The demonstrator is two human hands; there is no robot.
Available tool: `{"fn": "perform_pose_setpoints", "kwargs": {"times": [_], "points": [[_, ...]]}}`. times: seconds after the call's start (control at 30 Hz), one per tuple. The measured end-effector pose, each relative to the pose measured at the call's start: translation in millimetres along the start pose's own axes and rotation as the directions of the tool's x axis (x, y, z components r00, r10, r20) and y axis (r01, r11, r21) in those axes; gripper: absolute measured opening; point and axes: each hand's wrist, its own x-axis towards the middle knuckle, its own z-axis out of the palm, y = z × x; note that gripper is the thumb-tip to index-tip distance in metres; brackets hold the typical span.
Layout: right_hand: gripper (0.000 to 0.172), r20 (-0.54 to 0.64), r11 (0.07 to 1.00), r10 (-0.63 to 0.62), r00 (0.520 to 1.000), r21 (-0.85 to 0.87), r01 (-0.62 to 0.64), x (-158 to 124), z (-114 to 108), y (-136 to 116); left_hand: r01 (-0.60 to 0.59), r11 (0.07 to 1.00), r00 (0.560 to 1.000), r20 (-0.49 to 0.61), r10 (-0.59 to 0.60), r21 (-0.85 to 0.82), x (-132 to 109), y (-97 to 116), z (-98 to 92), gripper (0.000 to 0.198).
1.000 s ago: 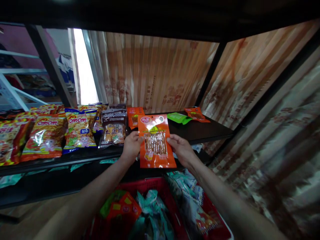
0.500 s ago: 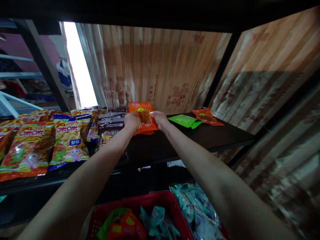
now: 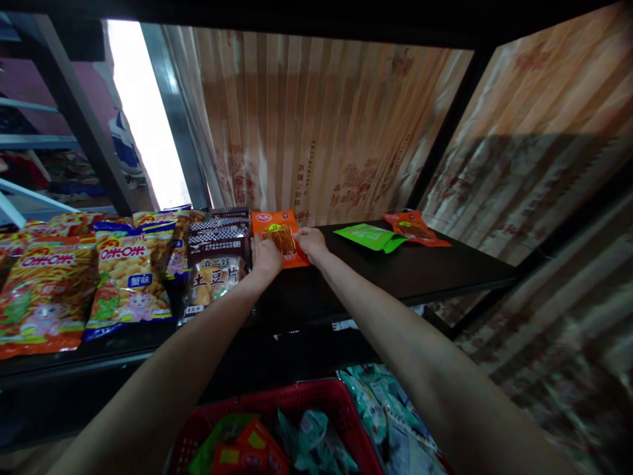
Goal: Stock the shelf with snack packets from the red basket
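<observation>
An orange snack packet (image 3: pixel 277 231) with brown sticks showing through a window lies flat near the back of the black shelf (image 3: pixel 430 267). My left hand (image 3: pixel 266 255) grips its left edge with curled fingers. My right hand (image 3: pixel 311 244) pinches its right edge. Both arms reach forward over the shelf's front lip. Just left of the packet stands a dark brown potato-chip bag (image 3: pixel 216 267) with more of the same behind it.
Colourful snack bags (image 3: pixel 131 274) fill the shelf's left side. A green packet (image 3: pixel 368 236) and another orange packet (image 3: pixel 414 229) lie at the back right. A red basket (image 3: pixel 301 396) of wrapped snacks sits below. Striped curtain hangs behind and to the right.
Both hands carried the orange packet from in front of the shelf to its back and laid it flat there, beside the potato-chip bags.
</observation>
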Motion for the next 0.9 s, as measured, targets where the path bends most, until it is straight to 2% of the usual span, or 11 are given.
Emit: {"fn": "perform_pose_setpoints", "kwargs": {"times": [0.13, 0.27, 0.47, 0.6, 0.77, 0.9], "points": [[0.020, 0.013, 0.941, -0.030, 0.999, -0.338, 0.032, -6, 1, 2, 0.007, 1.000, 0.998, 0.057, -0.008, 0.029, -4, -3, 7.9, 0.038], [0.027, 0.067, 0.883, 0.008, 0.998, -0.469, 0.024, -18, 2, 0, 0.048, 0.999, 0.996, 0.081, -0.049, 0.021, -8, -4, 16.0, 0.037], [0.034, 0.078, 0.841, 0.013, 0.997, -0.541, 0.032, -27, 4, 0, 0.063, 0.998, 0.994, 0.091, -0.063, 0.012, -9, -7, 21.6, 0.038], [0.035, 0.085, 0.821, -0.044, 0.995, -0.565, 0.084, -30, 5, 4, 0.067, 0.998, 0.994, 0.087, -0.069, 0.020, -11, -6, 26.7, 0.047], [0.032, 0.031, 0.828, -0.103, 0.994, -0.552, 0.103, -34, 5, 10, 0.061, 0.996, 0.996, 0.058, -0.065, 0.070, -16, -4, 34.0, 0.052], [0.033, 0.073, 0.834, -0.084, 0.994, -0.541, 0.110, -38, 3, 8, 0.049, 0.992, 0.997, 0.057, -0.056, 0.117, -21, -3, 33.5, 0.052]]}}
